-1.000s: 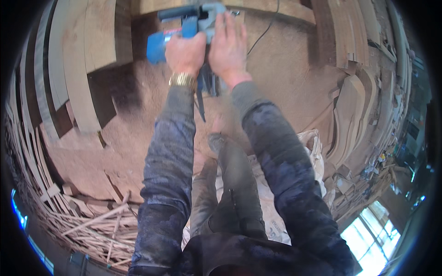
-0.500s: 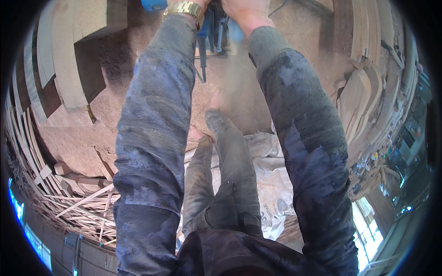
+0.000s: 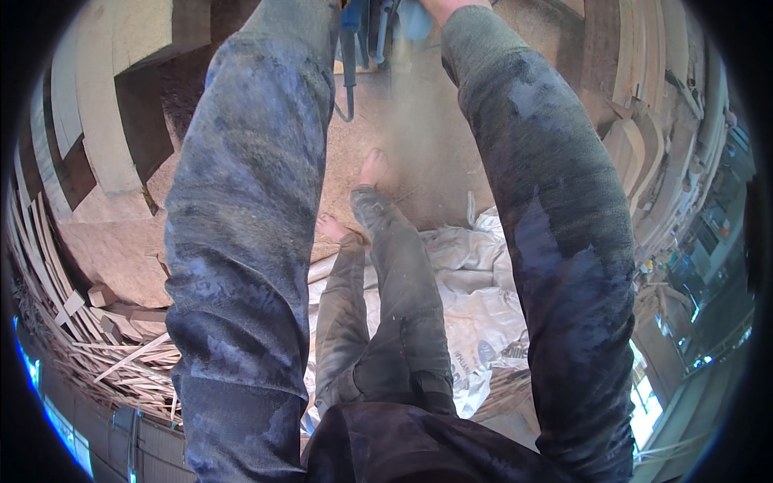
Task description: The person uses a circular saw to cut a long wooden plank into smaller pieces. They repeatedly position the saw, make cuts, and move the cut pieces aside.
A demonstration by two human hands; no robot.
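The blue power tool (image 3: 351,20) is seemingly run, dust (image 3: 413,101) below it; steady guiding is called for. Left hand out of view, right hand (image 3: 453,6) cropped: grips cannot be told.

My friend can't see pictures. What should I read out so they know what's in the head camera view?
A person's sleeved left arm and right arm reach to the top edge, where a blue power tool is partly cut off above hazy dust. Below are bare feet and crumpled white sacking; wooden beams lie left, curved boards right.
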